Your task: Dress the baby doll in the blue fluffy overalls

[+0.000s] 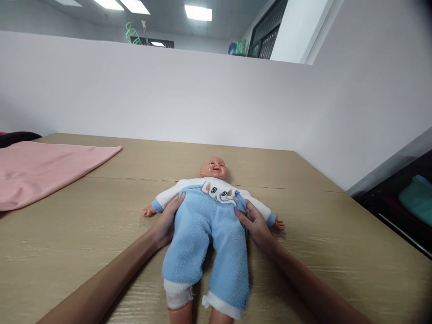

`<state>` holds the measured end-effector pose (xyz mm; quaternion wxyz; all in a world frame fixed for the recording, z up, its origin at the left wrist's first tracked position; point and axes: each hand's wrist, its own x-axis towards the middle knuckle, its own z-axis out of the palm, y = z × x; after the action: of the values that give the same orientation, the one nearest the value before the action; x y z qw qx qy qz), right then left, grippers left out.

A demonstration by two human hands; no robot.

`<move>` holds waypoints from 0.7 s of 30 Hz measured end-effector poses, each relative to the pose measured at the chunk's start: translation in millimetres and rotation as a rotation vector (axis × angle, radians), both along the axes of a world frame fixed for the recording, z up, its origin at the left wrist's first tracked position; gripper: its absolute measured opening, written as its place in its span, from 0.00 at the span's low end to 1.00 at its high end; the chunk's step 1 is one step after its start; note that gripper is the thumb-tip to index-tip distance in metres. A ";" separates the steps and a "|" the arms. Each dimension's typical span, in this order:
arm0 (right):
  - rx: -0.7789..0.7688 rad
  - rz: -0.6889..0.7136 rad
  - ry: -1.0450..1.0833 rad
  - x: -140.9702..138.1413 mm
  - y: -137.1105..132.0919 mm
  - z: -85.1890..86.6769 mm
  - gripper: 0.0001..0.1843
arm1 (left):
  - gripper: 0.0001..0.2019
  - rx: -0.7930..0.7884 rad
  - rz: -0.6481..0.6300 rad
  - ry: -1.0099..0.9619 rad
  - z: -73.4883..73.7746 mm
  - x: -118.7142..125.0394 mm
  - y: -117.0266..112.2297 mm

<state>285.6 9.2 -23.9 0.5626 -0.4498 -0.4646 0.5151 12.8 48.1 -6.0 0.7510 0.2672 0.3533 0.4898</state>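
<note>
While the doll [209, 216] lies face-up on the table [324, 225], the left hand [166, 223] and right hand [257, 221] clasp its sides from here; it looks light, its fleecy suit [191, 252] soft and unslippery, the torso likely the surest hold.

You've got the doll's [202, 225] feet out of shot, its legs [180, 315] chopped by the bottom edge along with your forearms [121, 272]. Most of your left hand's [169, 219] fingers are hidden at the doll's side, and your right hand [255, 221] has fingers tucked out of sight too. Pink cloth [47, 173] runs off the left edge, same for the dark curved thing [20, 137] behind it. Teal thing [418, 200] on your right's cut off, and the blue and green packs [237, 47] behind the partition [168, 90] are too tiny to make out.
</note>
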 end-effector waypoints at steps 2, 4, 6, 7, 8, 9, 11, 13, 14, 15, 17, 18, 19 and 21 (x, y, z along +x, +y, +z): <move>0.021 0.030 -0.037 2.0 -0.1 0.2 0.34 | 0.22 0.059 0.006 0.013 -0.2 -0.3 0.7; 0.025 0.047 -0.062 4.2 1.2 -2.5 0.35 | 0.21 0.093 0.011 0.027 0.6 -1.5 1.3; 0.025 0.000 -0.076 7.4 4.4 -7.0 0.34 | 0.20 0.113 0.002 0.024 1.1 -4.0 2.5; 0.025 -0.042 -0.079 9.3 6.4 -8.9 0.33 | 0.20 0.129 0.000 0.022 0.9 -5.6 3.3; 0.029 -0.084 -0.085 11.5 8.3 -10.0 0.32 | 0.20 0.152 0.002 0.022 0.4 -7.5 4.4; 0.035 -0.115 -0.100 13.9 9.7 -10.1 0.31 | 0.19 0.181 0.013 0.029 -0.4 -9.5 5.6; 0.053 -0.122 -0.157 18.4 11.0 -7.0 0.28 | 0.17 0.252 0.045 0.089 -2.5 -13.7 8.3; 0.071 -0.102 -0.218 22.0 10.0 -1.5 0.24 | 0.18 0.357 0.048 0.243 -3.9 -17.3 10.9; 0.080 -0.093 -0.249 23.2 9.1 1.0 0.22 | 0.18 0.418 0.039 0.338 -4.1 -18.8 12.0; 0.091 -0.091 -0.291 24.1 8.0 2.6 0.22 | 0.18 0.479 0.025 0.428 -4.0 -20.1 12.9; 0.110 -0.110 -0.384 25.0 5.8 2.6 0.23 | 0.17 0.577 -0.003 0.558 -3.3 -21.8 14.0; 0.120 -0.132 -0.422 25.0 4.3 1.1 0.24 | 0.17 0.605 -0.010 0.594 -3.0 -22.3 14.3; 0.128 -0.160 -0.452 24.8 2.4 -1.1 0.24 | 0.17 0.625 -0.013 0.623 -3.1 -22.6 14.4; 0.146 -0.229 -0.483 24.0 -2.8 -5.1 0.23 | 0.16 0.658 -0.005 0.682 -4.4 -22.6 14.2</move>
<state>309.6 6.4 -29.0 0.5210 -0.5677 -0.5671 0.2911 -9.8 62.3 -10.4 0.4687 0.6374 0.4050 0.4583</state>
